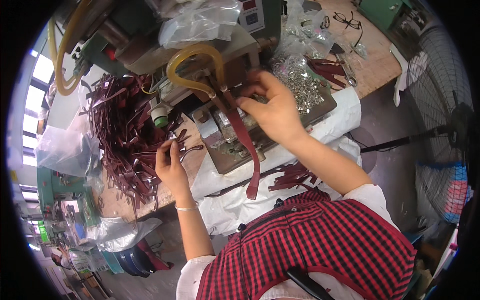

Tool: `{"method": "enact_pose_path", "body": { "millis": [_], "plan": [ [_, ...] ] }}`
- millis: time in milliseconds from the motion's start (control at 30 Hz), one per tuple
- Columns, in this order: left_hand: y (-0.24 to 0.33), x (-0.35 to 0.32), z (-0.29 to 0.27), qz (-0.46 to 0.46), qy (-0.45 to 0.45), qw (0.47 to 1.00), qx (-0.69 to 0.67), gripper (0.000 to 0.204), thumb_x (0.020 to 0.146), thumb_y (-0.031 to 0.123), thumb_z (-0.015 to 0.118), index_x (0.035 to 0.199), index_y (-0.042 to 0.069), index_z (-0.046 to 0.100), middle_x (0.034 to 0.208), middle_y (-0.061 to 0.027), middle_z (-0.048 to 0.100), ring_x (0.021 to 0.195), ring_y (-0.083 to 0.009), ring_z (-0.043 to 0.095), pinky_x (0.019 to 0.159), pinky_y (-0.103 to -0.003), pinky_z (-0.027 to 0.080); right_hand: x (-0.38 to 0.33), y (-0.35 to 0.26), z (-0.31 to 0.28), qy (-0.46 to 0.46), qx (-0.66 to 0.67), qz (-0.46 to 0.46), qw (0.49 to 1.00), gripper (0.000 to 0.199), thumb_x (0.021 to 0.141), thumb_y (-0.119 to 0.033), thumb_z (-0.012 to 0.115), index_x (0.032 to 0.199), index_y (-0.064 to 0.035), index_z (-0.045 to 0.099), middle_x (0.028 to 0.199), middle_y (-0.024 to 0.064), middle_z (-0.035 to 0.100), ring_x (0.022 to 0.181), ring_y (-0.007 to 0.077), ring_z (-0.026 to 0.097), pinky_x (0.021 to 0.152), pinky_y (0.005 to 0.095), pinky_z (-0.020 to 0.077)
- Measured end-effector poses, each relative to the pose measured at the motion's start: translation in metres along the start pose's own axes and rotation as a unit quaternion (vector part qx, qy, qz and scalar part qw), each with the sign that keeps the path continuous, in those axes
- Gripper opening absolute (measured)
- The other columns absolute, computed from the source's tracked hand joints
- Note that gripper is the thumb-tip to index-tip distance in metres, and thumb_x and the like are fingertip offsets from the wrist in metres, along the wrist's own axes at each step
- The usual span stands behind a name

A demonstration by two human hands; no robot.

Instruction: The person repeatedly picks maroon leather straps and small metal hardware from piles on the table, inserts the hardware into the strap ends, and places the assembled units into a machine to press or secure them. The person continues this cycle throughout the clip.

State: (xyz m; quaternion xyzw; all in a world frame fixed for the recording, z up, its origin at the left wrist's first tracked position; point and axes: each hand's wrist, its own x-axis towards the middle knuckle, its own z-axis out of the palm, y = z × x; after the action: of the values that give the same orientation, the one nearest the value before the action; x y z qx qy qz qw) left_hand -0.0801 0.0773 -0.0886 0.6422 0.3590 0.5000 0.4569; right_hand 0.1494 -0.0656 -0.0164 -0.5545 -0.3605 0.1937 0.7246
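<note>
A maroon strap (242, 135) lies across the metal die of a bench press, its wider end hanging toward me. My right hand (275, 110) is at the strap's far part under the press, thumb against its edge and fingers curled around that spot; the fingertips are partly blurred. My left hand (171, 162) is beside a big heap of maroon straps (125, 135), with thumb and fingertips brought together. Strap ends with a dark tip stick out by these fingers, but what they pinch is not clear. A looped yellow hose (195, 52) hangs above the die.
Small shiny metal pieces (300, 87) lie heaped on a tray right of the press. A green round button (161, 121) sits left of the die. More maroon straps (292, 176) lie near my lap. Glasses (347, 20) and a large fan (440, 90) are to the right.
</note>
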Motion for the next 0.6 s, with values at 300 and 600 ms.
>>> {"method": "enact_pose_path", "body": {
  "millis": [300,600],
  "plan": [
    [0.098,-0.021,0.028,0.313,0.000,0.948,0.046,0.014,0.098,-0.006,0.057,0.110,-0.007,0.064,0.105,-0.0188,0.071,0.082,-0.0186,0.069,0.073,-0.028,0.058,-0.008,-0.041,0.013,-0.015,0.080,0.099,0.992,0.047,0.085,-0.002,0.070,0.129,0.0036,0.053,0.092,0.0075,0.071,0.088,0.0115,0.066,0.079,0.0266,0.0511],
    [0.117,-0.033,0.083,0.550,-0.154,0.798,0.194,0.025,0.075,0.010,0.085,0.095,0.006,0.072,0.097,-0.0089,0.075,0.054,-0.0123,0.058,0.046,-0.025,0.042,0.003,0.015,-0.071,0.038,-0.469,-0.137,0.871,0.025,0.082,-0.015,0.070,0.106,-0.0083,0.075,0.123,0.0211,0.066,0.125,0.0380,0.056,0.107,0.0474,0.0439]
  ]
}}
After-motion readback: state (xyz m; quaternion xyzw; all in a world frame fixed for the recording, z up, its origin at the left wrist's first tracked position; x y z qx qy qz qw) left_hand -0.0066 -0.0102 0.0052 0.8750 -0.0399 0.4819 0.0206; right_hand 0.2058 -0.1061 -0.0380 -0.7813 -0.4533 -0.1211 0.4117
